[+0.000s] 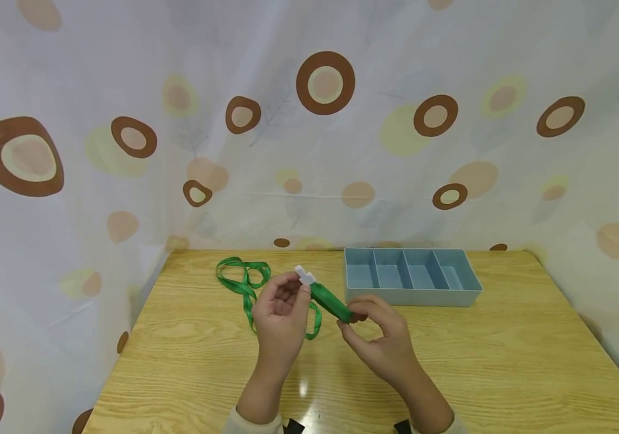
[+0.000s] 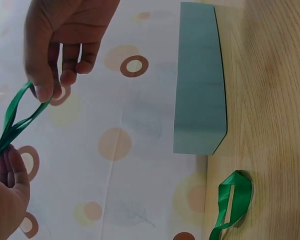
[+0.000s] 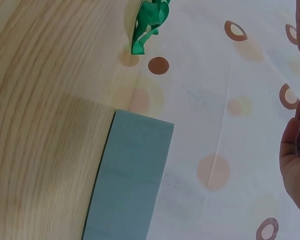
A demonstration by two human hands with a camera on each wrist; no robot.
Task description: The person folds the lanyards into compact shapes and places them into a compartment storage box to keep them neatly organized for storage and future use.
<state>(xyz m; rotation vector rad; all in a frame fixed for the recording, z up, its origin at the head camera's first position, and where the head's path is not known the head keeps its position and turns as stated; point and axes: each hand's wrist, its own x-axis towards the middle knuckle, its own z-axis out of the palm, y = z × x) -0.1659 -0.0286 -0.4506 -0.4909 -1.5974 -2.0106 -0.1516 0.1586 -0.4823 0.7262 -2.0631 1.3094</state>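
Note:
A green ribbon (image 1: 332, 302) stretches between both hands above the table, folded into a narrow loop. At its left end is a small white piece (image 1: 305, 276), whose kind I cannot tell. My left hand (image 1: 281, 316) pinches the ribbon beside this white piece between thumb and fingers. The loop's other end is pinched by the thumb and fingertips of my right hand (image 1: 382, 337). In the left wrist view the doubled ribbon (image 2: 15, 125) spans the two hands. More green ribbon (image 1: 244, 286) lies in loose loops on the table behind the left hand, partly hidden by it.
A blue-grey tray (image 1: 412, 296) with several compartments stands at the back of the wooden table (image 1: 504, 361), right of the ribbon. Behind the table hangs a white curtain (image 1: 287, 150) patterned with brown and yellow spots.

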